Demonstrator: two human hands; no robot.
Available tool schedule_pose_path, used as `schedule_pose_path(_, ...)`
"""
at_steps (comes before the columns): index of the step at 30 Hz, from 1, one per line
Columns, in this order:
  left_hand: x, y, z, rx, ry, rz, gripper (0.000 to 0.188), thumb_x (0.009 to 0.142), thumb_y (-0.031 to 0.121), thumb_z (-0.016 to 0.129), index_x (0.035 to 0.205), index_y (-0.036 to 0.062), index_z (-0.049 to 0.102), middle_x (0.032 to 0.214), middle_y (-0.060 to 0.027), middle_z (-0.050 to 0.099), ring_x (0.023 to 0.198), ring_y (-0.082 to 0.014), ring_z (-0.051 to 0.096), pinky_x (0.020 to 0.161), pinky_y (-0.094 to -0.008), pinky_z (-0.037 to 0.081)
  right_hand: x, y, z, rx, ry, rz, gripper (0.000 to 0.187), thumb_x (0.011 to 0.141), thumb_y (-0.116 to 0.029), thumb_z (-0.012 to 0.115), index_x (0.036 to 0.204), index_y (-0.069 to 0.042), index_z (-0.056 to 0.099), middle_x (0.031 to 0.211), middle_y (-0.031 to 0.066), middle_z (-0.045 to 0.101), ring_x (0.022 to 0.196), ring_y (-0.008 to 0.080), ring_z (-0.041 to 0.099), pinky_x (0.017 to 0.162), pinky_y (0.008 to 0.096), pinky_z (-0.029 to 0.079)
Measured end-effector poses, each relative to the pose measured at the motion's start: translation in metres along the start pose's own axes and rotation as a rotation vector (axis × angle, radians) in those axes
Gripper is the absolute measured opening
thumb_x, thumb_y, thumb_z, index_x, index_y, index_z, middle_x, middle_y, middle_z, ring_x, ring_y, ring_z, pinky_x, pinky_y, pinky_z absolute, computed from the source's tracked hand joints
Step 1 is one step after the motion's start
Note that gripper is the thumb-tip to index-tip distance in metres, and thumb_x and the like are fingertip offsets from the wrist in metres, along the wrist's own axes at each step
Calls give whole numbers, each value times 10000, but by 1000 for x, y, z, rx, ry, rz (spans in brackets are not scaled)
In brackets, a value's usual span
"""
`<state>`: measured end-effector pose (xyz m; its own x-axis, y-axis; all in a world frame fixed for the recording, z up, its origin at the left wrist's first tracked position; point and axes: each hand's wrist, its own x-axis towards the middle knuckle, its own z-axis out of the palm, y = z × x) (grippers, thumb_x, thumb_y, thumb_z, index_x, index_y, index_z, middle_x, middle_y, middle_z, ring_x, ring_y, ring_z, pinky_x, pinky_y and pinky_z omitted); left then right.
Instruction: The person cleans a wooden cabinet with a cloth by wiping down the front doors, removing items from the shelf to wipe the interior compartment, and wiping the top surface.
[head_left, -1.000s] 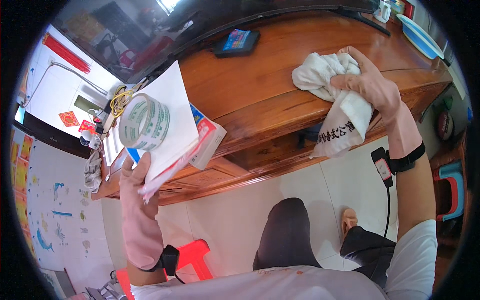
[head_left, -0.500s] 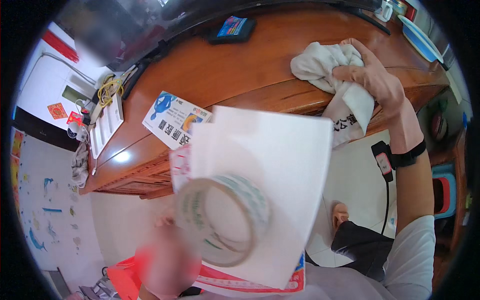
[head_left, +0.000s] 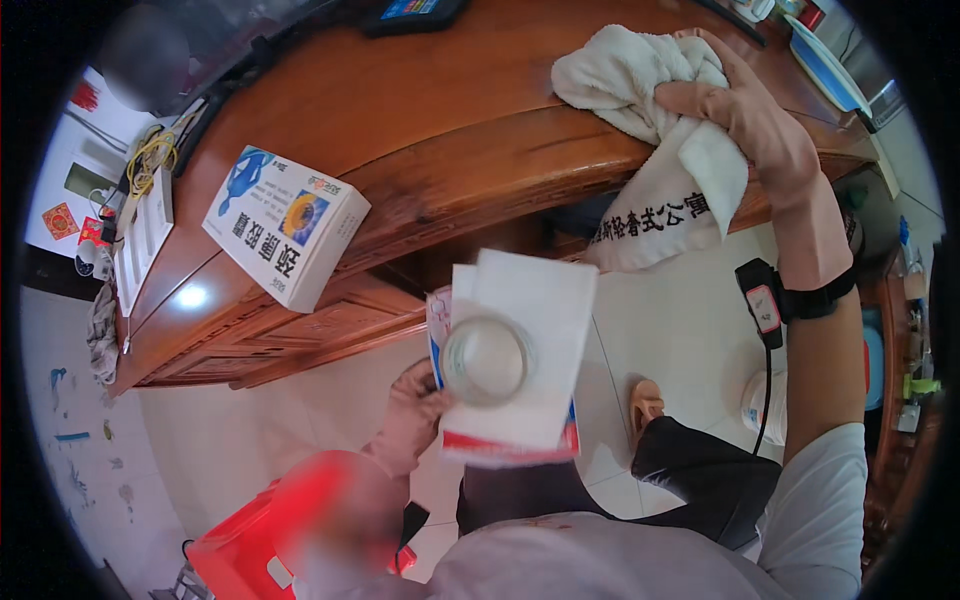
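Observation:
My right hand (head_left: 762,118) is closed round a bunched white towel (head_left: 640,85) resting on the wooden cabinet top. The towel's lower end, with dark lettering, hangs over the front edge. Down at the left, my left hand (head_left: 412,408) grips the side of a stack of white sheets or flat boxes (head_left: 552,330) in front of the cabinet. Below the white pieces, a red and blue printed packet (head_left: 520,447) shows at the edges. A roll of clear tape (head_left: 527,365) lies on top of the stack. The left fingers under the stack are hidden.
A white and blue medicine box (head_left: 335,235) stands near the front edge of the cabinet (head_left: 420,120). A black device (head_left: 405,15) sits at the back. Tangled cables (head_left: 152,160) lie at the left end, a blue-white tray (head_left: 830,70) at the right. A red container (head_left: 225,535) is low left.
My left hand has lowered the stack and tape away from my head, uncovering the whole medicine box. My right hand stays on the towel, with more of its lettered end showing.

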<state>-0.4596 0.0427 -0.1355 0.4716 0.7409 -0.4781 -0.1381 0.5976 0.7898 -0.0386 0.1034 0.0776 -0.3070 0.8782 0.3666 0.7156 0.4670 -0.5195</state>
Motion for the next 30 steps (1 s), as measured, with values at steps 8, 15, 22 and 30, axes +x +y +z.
schedule_pose_path(8, 135, -53, -12, -147, 261, 343, 245, 848, -4, 672, 1088, 10, 626, 985, -38, 668, 845, -113, 613, 784, -255, 501, -2, -1, -2, -203, -71, -86, 328, 902, -218, 527, 1147, -26, 630, 1335, 170, 456, 1179, 317, 480, 1025, 365, 362)
schedule_pose_path(15, 212, -55, -13, -135, 543, 431, 292, 844, 69, 717, 1113, 18, 615, 993, -34, 656, 843, -129, 581, 785, -266, 476, -1, -1, -3, -228, -65, -106, 352, 877, -204, 566, 1175, -20, 603, 1311, 160, 483, 1164, 296, 499, 1006, 347, 379)
schedule_pose_path(22, 193, -39, -9, 197, 579, 669, 426, 877, 10, 644, 1285, 26, 520, 1103, -80, 623, 983, -176, 598, 822, -295, 521, 3, -2, 1, -244, -25, -136, 393, 851, -189, 605, 1202, -14, 576, 1287, 150, 510, 1149, 274, 518, 987, 329, 395)
schedule_pose_path(30, -9, 93, 55, 1448, 428, 1355, 599, 819, 74, 649, 1339, -85, 398, 1253, -291, 525, 1182, -395, 525, 1045, -456, 361, 7, -18, 17, 380, 212, 383, 582, 815, -190, 627, 1341, -27, 436, 1169, 77, 567, 1059, 142, 530, 920, 259, 426)
